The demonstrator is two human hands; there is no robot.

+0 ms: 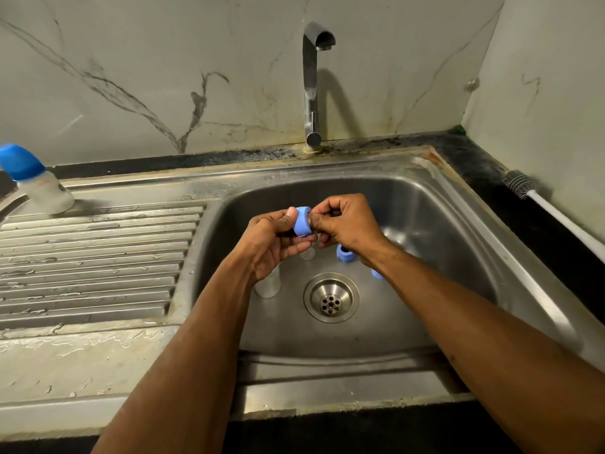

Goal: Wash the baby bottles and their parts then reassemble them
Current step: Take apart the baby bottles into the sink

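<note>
From the head view, both hands meet above the steel sink and hold 1 light blue bottle ring between them. The ring is a short, wide collar of matte plastic, turned on its side. The left hand grips it with the thumb on its left edge and fingers curled beneath. The right hand pinches its right edge with curled fingers.

Down in the basin, a second blue ring with a dark opening sits just below the right hand, and a small piece of another blue part shows at the right forearm's edge. A clear bottle body lies under the left wrist, left of the drain. A small clear piece sits under the hands; what it is cannot be told.

On the wet ribbed drainboard, far left, stands 1 assembled bottle with a bright blue cap, tilted in the wide-angle view. The tap is behind the basin, with no water running. A bottle brush lies on the dark tabletop at right.
</note>
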